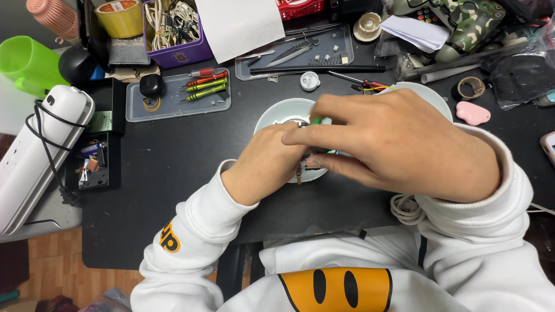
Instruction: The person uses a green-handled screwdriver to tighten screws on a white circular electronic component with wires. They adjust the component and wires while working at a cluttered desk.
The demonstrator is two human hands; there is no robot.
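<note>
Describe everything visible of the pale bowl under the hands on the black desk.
The pale bowl is round, shallow, whitish-green and glossy, like ceramic or glass. It sits upright on the black desk, near the middle. Only its upper-left rim and a sliver at the lower edge show; the left hand and right hand cover the rest, working a small metal piece over it. What lies inside is hidden. A second white bowl stands just right of it.

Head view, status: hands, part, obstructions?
Left hand and right hand pinch a small part over the white bowl. Green tool tip between fingers. Part mostly hidden.
</note>
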